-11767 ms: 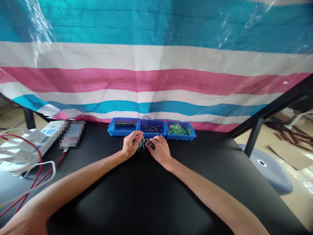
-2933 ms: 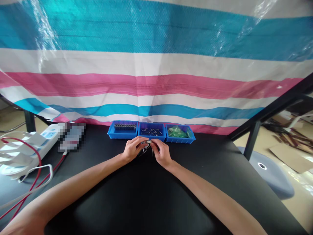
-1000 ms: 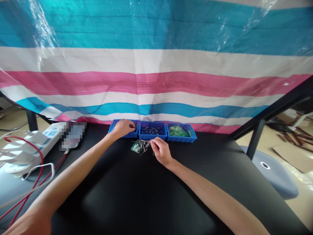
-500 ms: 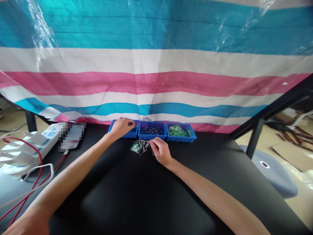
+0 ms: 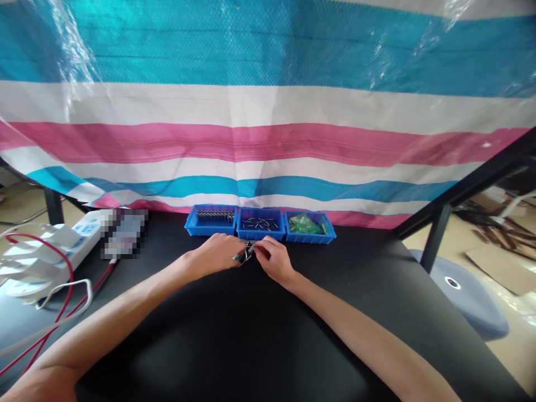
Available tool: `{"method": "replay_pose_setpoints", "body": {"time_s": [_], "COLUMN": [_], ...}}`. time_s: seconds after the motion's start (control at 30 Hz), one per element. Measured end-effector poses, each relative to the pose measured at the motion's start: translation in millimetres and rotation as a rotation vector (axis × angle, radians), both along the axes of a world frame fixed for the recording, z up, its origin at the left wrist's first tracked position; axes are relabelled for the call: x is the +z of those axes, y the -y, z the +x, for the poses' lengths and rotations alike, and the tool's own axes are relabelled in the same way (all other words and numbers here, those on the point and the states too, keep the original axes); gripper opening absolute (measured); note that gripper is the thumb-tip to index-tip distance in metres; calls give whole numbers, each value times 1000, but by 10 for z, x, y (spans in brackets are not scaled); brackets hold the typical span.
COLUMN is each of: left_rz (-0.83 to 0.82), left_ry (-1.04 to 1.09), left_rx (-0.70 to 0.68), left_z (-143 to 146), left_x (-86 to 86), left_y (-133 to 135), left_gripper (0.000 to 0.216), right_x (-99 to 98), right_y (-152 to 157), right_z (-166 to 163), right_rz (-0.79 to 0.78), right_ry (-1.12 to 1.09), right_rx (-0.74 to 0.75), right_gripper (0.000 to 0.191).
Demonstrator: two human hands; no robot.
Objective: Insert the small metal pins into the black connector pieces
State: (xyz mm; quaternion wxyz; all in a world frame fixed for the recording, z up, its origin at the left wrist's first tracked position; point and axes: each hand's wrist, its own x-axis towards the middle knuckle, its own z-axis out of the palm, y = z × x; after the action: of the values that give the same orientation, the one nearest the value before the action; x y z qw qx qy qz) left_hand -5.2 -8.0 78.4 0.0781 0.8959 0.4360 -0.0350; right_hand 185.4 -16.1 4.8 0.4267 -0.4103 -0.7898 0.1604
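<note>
Both hands meet on the black table just in front of three blue bins. My left hand (image 5: 216, 252) is curled, palm down, over a small pile of metal pins and green bits (image 5: 246, 252) and hides most of it. My right hand (image 5: 274, 258) pinches at the pile's right side; what its fingertips hold is too small to name. Behind them stand the left bin (image 5: 211, 221) with a neat row of dark parts, the middle bin (image 5: 260, 223) with loose metal pins, and the right bin (image 5: 309, 226) with green pieces.
A white power strip (image 5: 86, 230) with red and white cables (image 5: 62, 290) lies at the left table edge beside a blurred object (image 5: 123, 233). A striped tarp (image 5: 268, 111) hangs behind the bins. A grey stool (image 5: 460, 293) stands right of the table.
My left hand has come back from the left bin to the pile in front of the middle bin, now covering it. My right hand has stayed at the pile.
</note>
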Motion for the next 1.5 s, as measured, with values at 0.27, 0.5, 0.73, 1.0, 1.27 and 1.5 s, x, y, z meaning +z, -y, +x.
{"method": "replay_pose_setpoints", "body": {"time_s": [0.27,0.5,0.73,1.0,1.27,1.5], "left_rz": [82,99,202,245,320,421], "left_ry": [-75,-73,148,584,894,1009], "left_rx": [-45,42,58,106,205,159], "left_z": [145,203,193,127,147,146], "left_x": [-198,-283,-236,-444,-616,-686], "left_y": [95,143,49,-104,-75,-89], "left_gripper": [12,12,14,16,18,15], "right_x": [7,-5,14,4,21,36], "right_y": [7,5,13,-6,-19,-12], "right_z": [24,27,31,22,24,31], "right_rz": [20,25,11,-34,-20,-3], "right_ry": [-24,-22,-69,-124,-162,-160], "right_rx": [-68,-73,-73,-89,-114,-102], "right_gripper": [17,18,19,15,18,20]}}
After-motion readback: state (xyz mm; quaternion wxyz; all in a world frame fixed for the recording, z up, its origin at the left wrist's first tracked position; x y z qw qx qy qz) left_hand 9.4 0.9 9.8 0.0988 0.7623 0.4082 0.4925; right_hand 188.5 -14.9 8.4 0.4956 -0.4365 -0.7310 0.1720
